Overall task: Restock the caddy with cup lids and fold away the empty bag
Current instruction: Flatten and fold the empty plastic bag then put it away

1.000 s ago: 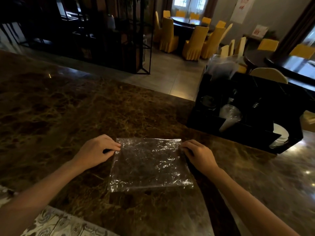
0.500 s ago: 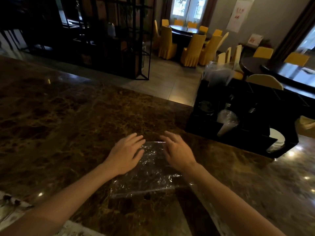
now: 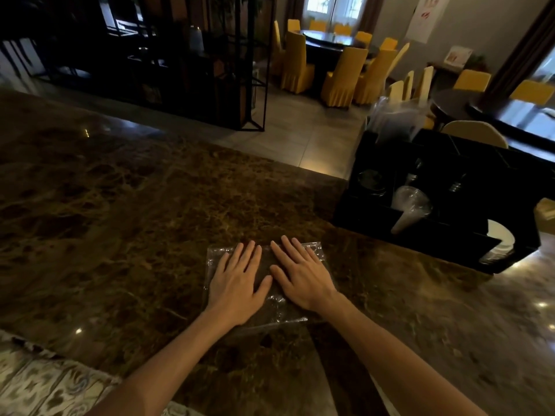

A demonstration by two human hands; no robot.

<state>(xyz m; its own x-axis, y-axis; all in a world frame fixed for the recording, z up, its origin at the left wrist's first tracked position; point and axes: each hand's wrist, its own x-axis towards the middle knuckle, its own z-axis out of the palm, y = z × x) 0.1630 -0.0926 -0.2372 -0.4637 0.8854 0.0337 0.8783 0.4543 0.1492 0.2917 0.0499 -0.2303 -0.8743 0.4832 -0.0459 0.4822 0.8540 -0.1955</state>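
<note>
- A flat, crinkled, clear plastic bag (image 3: 279, 307) lies on the dark brown marble countertop (image 3: 120, 220), close to its near edge.
- The left hand (image 3: 238, 283) lies palm down on the left half of the bag, fingers straight and slightly spread, pressing it flat; a strip of plastic shows past the hand's left side.
- The right hand (image 3: 303, 276) lies palm down on the right half, fingers likewise straight and pointing away from the person; the bag's far right corner shows just beyond its fingertips.
- The two thumbs nearly meet over the middle of the bag, and the bag's near edge shows between the wrists.
- A black compartmented caddy (image 3: 375, 223) stands on the countertop to the right and farther back, well apart from the bag and hands.
- Clear plastic cup lids (image 3: 413, 202) sit in one middle compartment of the caddy; white round lids (image 3: 500, 241) show in an opening at its right end.
</note>
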